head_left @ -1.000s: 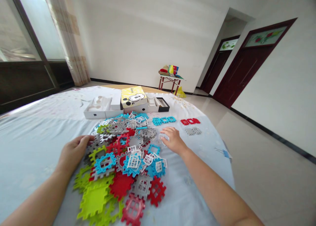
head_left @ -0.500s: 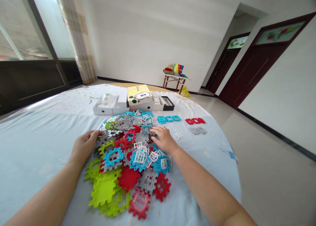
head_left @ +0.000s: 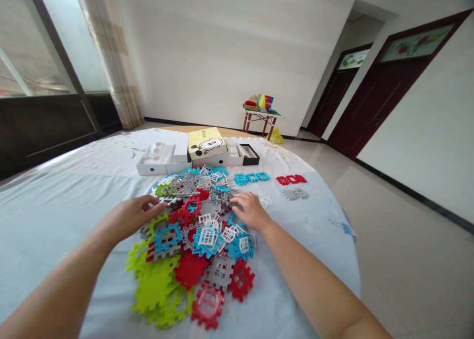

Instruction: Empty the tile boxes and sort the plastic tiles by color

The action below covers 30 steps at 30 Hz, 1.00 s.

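A heap of plastic interlocking building tiles in lime green, blue, red and grey lies on the cloth, with white window-grid pieces [head_left: 208, 235] among them. My left hand [head_left: 129, 215] is over the heap's left edge, thumb and fingers apart, with nothing visible between them. Against the right side of the heap, my right hand [head_left: 252, 210] touches grey tiles [head_left: 222, 195] with its fingers spread. Green tiles [head_left: 152, 284], a red tile [head_left: 191, 269] and a translucent red window tile [head_left: 208, 305] lie nearest me.
Behind the heap stand a yellow cartoon box [head_left: 206, 144], a white tray [head_left: 152, 167] and a small black box [head_left: 250, 154]. Blue tiles [head_left: 252, 179], red tiles [head_left: 292, 180] and grey tiles [head_left: 295, 194] lie apart on the right. The tablecloth [head_left: 318, 245] has a rounded edge.
My left hand has moved right over the heap, and its thumb and fingers show more apart. My right hand has shifted slightly right, still at the grey tiles.
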Available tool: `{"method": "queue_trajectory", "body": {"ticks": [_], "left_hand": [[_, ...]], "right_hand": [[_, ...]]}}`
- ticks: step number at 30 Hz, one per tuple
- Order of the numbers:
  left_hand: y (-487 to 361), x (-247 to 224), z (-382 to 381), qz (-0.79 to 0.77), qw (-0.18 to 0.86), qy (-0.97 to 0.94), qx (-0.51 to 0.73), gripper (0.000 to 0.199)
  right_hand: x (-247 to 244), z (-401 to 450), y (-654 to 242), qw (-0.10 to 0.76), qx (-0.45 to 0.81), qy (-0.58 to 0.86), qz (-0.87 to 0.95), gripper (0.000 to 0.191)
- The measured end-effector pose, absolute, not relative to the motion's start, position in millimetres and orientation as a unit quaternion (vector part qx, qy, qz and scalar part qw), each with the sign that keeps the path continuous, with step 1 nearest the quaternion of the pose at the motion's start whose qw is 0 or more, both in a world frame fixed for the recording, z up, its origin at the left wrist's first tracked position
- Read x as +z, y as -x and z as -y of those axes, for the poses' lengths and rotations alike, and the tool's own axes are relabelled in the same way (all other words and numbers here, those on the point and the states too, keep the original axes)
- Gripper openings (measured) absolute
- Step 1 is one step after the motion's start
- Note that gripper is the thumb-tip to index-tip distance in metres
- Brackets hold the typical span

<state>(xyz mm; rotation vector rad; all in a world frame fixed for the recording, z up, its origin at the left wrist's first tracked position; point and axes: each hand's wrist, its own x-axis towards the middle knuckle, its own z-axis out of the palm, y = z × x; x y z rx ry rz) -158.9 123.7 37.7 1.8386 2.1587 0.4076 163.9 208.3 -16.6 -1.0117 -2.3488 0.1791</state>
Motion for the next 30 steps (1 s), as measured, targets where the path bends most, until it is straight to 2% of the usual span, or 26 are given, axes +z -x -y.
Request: {"method": "queue_trajectory", "body": {"ticks": [5,11,17,25,30], "left_hand": [[158,36,-121,-0.714,0.237,-0.655,0.063,0.058],[137,31,-123,-0.686,0.185,-0.693,0.120,0.041],[120,48,-129,-0.705,0.125,-0.677,0.174,0.045],[69,66,-146,-0.691,0.100,-0.666,0.261,0.043],[39,60,-155,-0.648,0.150,-0.680,0.309,0.052]], "right_hand": [[-13,-207,-163,0.281,0.070,0.378,0.879,0.020],[-10,-207,-167,0.284,0.073,0.373,0.880,0.020],[-10,-210,-173,0.304,0.073,0.376,0.872,0.020],[-8,-211,-172,0.295,0.073,0.371,0.877,0.020],[-6,-212,-175,0.300,0.077,0.370,0.876,0.020]]}}
